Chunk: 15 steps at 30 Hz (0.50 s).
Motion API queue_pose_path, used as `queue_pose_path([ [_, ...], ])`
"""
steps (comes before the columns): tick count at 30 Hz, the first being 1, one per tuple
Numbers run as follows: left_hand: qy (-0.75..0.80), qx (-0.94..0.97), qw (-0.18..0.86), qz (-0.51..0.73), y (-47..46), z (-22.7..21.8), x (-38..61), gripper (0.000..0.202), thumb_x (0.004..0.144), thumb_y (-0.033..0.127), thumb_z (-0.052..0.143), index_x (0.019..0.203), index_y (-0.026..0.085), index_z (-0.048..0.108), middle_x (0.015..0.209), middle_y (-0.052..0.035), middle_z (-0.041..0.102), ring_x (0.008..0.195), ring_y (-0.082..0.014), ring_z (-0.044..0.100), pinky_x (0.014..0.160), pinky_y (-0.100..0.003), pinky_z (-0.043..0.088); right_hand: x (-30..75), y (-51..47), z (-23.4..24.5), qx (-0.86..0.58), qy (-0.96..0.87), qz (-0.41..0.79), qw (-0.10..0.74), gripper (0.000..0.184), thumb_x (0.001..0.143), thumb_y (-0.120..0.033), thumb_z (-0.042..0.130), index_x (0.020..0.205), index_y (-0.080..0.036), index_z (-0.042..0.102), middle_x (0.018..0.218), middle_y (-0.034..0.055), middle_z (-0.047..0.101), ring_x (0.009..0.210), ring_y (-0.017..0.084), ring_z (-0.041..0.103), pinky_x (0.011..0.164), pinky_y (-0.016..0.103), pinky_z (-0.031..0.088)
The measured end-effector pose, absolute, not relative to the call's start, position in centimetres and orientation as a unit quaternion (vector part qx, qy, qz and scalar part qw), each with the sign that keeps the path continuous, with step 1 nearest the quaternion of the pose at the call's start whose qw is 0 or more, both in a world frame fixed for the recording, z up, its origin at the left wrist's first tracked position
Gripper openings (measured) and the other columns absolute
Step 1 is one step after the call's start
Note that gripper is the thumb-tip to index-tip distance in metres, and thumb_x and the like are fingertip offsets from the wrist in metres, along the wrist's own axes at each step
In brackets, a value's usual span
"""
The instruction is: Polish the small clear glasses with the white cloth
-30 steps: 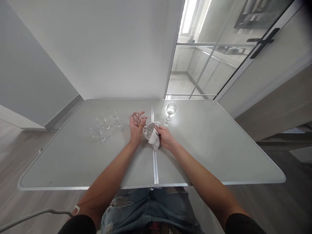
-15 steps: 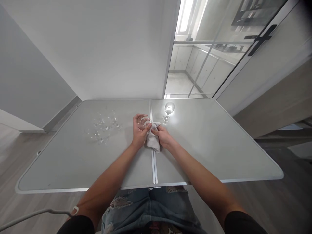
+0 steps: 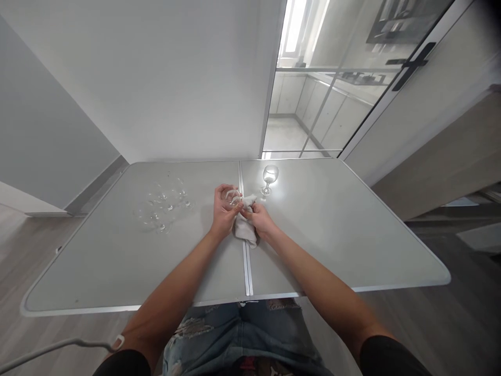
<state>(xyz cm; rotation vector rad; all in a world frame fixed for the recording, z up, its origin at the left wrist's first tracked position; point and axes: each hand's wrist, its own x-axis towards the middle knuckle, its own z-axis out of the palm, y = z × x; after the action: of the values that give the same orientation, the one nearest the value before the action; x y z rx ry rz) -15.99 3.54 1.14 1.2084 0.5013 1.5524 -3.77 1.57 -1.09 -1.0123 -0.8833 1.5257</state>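
Note:
My left hand is wrapped round a clear wine glass, held above the middle seam of the grey table. My right hand pinches a white cloth and presses it against the glass's bowl, the two hands touching. The cloth hangs down below my fingers onto the table.
Several clear stemmed glasses stand grouped on the table's left half. One wine glass stands alone just right of the seam, beyond my hands. A glass sliding door lies behind the table's far right side.
My left hand has closed round the glass, its fingers no longer spread. My right hand moved the cloth up against the bowl. The view shifted a little.

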Motion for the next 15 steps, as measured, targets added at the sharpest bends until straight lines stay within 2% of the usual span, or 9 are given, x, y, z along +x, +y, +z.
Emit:
queue_pose_path([
  [5, 0.228, 0.516, 0.500, 0.657, 3.8, 1.3, -16.3, 0.060, 0.074, 0.036, 0.087, 0.122, 0.029, 0.052, 0.125, -0.0072, 0.051, 0.103, -0.0152, 0.060, 0.085, -0.026, 0.053, -3.2, 1.5, -0.7, -0.499, -0.371, 0.630, 0.465, 0.046, 0.059, -0.058, 0.085, 0.070, -0.019, 0.063, 0.065, 0.0021, 0.064, 0.062, 0.018, 0.058, 0.059, 0.031, 0.047],
  [10, 0.224, 0.490, 0.504, 0.675, 4.4, 1.0, -16.7, 0.059, 0.078, 0.039, 0.083, 0.125, 0.034, 0.048, 0.130, -0.0066, 0.049, 0.108, -0.0169, 0.060, 0.084, -0.030, 0.056, -2.1, 1.6, 0.2, -0.561, -0.451, 0.527, 0.451, 0.046, 0.072, -0.061, 0.073, 0.062, -0.019, 0.056, 0.057, -0.0027, 0.051, 0.055, 0.014, 0.047, 0.055, 0.028, 0.039],
  [12, 0.231, 0.479, 0.496, 0.686, 4.6, 0.8, -17.0, 0.056, 0.080, 0.039, 0.081, 0.125, 0.034, 0.047, 0.131, -0.0067, 0.048, 0.109, -0.0171, 0.059, 0.084, -0.030, 0.056, -1.7, 1.4, 0.7, -0.575, -0.482, 0.454, 0.480, 0.043, 0.075, -0.057, 0.070, 0.061, -0.019, 0.056, 0.066, -0.0012, 0.055, 0.062, 0.014, 0.050, 0.059, 0.028, 0.041],
  [15, 0.254, 0.469, 0.471, 0.703, 5.0, 0.6, -17.6, 0.054, 0.082, 0.038, 0.079, 0.125, 0.033, 0.048, 0.132, -0.0072, 0.048, 0.109, -0.0163, 0.059, 0.086, -0.030, 0.056, -1.2, 1.0, 1.9, -0.558, -0.538, 0.323, 0.543, 0.033, 0.075, -0.039, 0.071, 0.057, -0.019, 0.053, 0.094, 0.0042, 0.064, 0.079, 0.016, 0.057, 0.074, 0.030, 0.046],
])
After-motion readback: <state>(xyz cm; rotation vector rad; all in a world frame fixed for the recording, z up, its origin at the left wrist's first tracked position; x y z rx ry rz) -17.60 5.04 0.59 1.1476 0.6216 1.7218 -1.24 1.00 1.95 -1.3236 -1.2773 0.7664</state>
